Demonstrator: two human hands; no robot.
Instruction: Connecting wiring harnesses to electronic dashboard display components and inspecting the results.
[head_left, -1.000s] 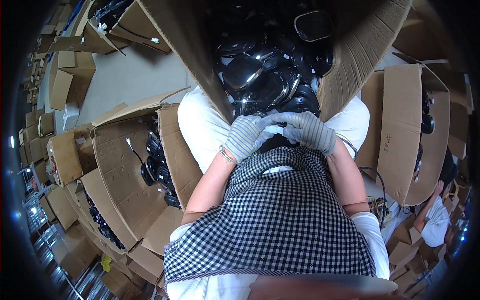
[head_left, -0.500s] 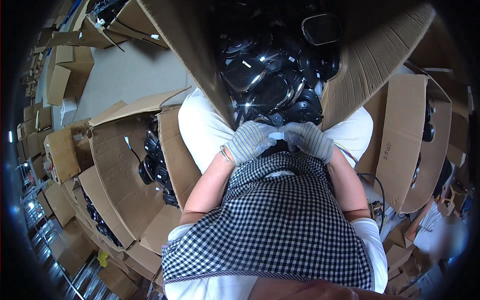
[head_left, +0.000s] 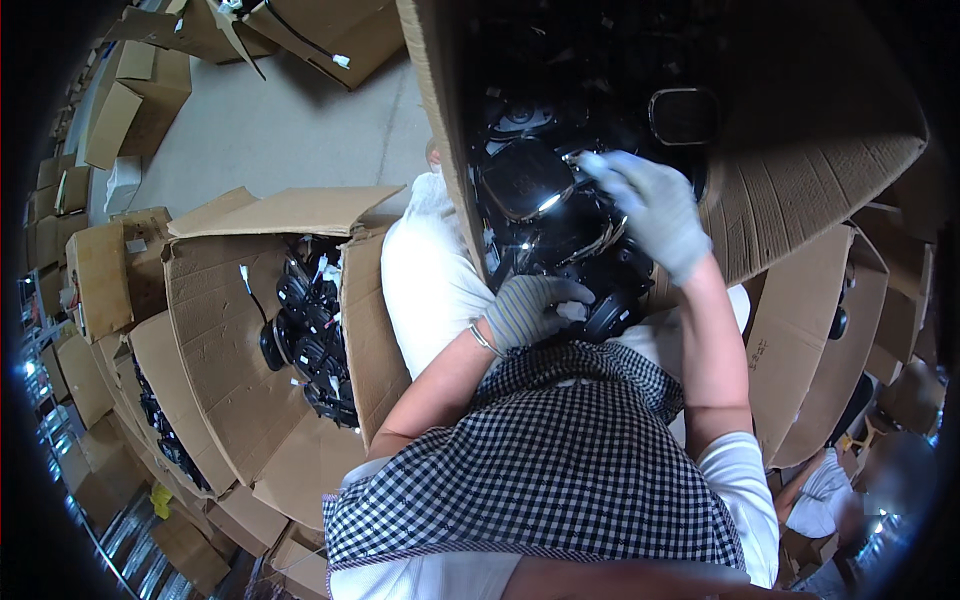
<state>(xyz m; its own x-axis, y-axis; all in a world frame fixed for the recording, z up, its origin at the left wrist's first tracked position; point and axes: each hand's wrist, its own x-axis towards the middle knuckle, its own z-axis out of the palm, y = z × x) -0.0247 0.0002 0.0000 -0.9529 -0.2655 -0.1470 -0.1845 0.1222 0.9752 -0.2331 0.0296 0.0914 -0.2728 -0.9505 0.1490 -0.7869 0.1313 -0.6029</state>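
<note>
Okay, so the left hand (head_left: 530,308) is low at the near end of the big open carton (head_left: 800,205), its fingers curled and pinching what looks like a small white piece (head_left: 573,311). A round black part (head_left: 612,316) sits just beside it. The right hand (head_left: 655,212) is over the pile inside the carton, near a glossy rounded black panel (head_left: 526,178); its fingers are blurred, so I can't tell if they're gripping anything. That white bit is probably light and stiff, fiddly with gloves, so pinch its sides. The panel's probably rigid plastic, slick and easy to scratch; I'd grab the rim, not the shiny face.
</note>
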